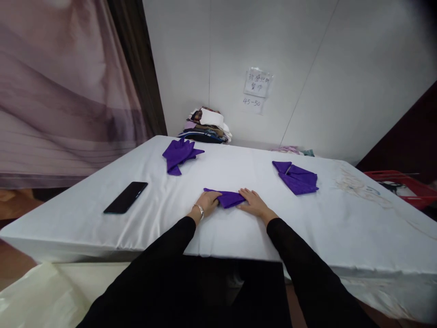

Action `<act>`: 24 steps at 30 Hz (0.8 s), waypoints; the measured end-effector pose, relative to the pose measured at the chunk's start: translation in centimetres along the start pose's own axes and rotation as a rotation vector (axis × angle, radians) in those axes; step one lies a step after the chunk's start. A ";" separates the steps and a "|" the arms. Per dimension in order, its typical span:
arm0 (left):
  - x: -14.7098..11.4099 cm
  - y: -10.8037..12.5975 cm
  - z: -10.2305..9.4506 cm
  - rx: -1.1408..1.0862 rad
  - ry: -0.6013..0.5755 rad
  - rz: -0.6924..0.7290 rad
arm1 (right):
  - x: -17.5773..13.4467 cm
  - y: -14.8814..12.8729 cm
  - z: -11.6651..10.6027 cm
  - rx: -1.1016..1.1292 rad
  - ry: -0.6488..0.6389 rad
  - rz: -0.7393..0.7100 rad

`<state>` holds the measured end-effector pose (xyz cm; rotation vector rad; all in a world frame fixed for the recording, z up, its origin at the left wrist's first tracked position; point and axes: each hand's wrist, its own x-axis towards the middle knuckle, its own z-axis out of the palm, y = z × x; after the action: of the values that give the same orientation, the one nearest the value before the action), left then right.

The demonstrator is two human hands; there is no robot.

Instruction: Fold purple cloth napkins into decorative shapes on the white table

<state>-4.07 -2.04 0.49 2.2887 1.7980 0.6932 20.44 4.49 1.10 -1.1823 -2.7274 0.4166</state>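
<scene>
A folded purple cloth napkin (230, 199) lies on the white tablecloth in front of me, narrow and slightly wedge-shaped. My left hand (207, 203), with a silver bracelet at the wrist, is closed on its left end; the fingertips are partly hidden. At the right end, my right hand (253, 202) holds the cloth with the fingers over its edge and the thumb nearer to me. Farther back on the left lies a second purple napkin (179, 156), folded with fanned pleats. A third purple napkin (297, 177), folded into a pointed flat shape, rests to the right.
A black phone (126, 197) lies on the white-covered table (164, 214) at left. Behind the far edge is a stack of folded clothes (208, 125) against the wall. A red basket (409, 187) stands beyond the right edge. A curtain (68, 91) hangs at left.
</scene>
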 end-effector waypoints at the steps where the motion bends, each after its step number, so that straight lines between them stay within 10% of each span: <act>1: -0.1 0.1 -0.1 -0.028 0.018 -0.003 | -0.2 -0.1 0.0 0.012 0.015 0.004; 12: 3.2 1.4 -1.9 -0.227 0.001 -0.349 | -1.0 -0.5 2.1 0.668 0.385 0.217; 24: 3.0 1.6 0.2 0.110 0.007 -0.329 | -1.5 -2.0 1.4 0.000 0.374 0.395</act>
<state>-2.02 0.39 1.72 1.9789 2.1939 0.5581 19.77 1.79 0.32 -1.6166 -2.1809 0.2076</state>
